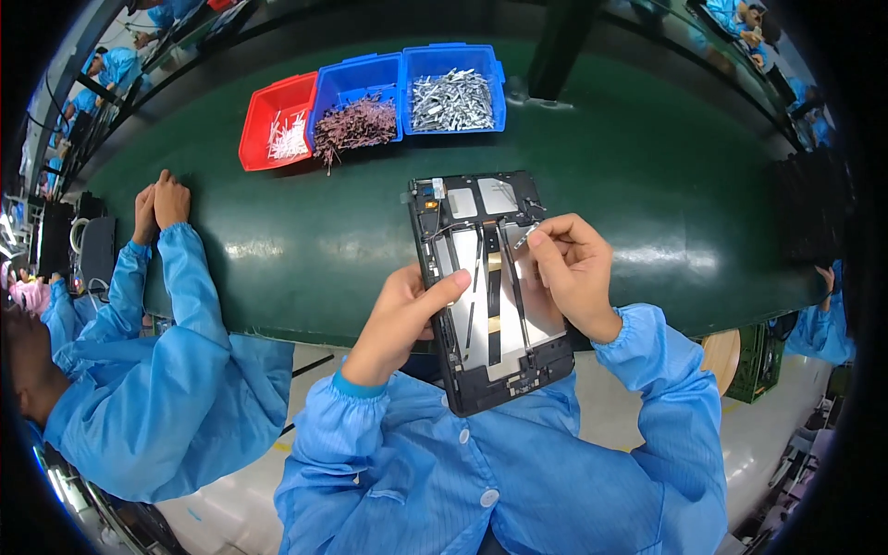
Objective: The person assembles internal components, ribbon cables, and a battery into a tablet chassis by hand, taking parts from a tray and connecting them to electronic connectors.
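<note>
An opened tablet (544,314), with a black frame, silver metal panels, dark flat cables and gold patches, is held tilted in front of my body. My left hand (402,314) is closed on its left edge, the thumb lying over the inner face. At the tablet's upper right, my right hand (575,268) pinches a small, thin silvery piece (525,235) between thumb and fingertips. That piece is right at the tablet's inner face; whether it touches cannot be made out. My fingers partly hide it.
On the green table (324,240) stand a red bin (250,139) with white slim pieces, a blue bin (342,72) with reddish-brown wired parts, and another blue bin (453,55) with silvery strips. At left sits a co-worker (176,370) with hands on the table. A dark post (555,55) rises behind.
</note>
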Available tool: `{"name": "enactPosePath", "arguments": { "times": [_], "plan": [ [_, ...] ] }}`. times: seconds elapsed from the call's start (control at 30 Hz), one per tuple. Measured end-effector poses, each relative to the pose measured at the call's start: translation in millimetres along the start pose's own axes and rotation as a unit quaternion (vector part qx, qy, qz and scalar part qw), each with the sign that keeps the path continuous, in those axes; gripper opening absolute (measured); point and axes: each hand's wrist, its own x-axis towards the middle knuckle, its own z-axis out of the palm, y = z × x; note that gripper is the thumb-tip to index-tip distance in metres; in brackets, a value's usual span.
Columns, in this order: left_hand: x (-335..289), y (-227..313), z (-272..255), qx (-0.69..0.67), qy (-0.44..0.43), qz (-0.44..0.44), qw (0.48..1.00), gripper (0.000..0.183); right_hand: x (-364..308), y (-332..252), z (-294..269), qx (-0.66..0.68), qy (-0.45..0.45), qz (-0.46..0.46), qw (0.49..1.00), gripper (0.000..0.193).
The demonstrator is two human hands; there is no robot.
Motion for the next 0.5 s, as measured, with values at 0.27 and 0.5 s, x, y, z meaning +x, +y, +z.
{"name": "enactPosePath", "arguments": {
  "times": [0.27,0.5],
  "plan": [
    [-8.7,10.7,17.4,-0.044,0.076,0.158,0.984,0.023,16.1,-43.9,-4.5,0.022,-0.048,0.055,0.997,0.010],
    [5.6,5.5,6.7,0.290,0.248,0.571,0.727,0.010,26.6,-111.7,24.5,0.074,-0.118,-0.053,0.989,0.010]
  ]
}}
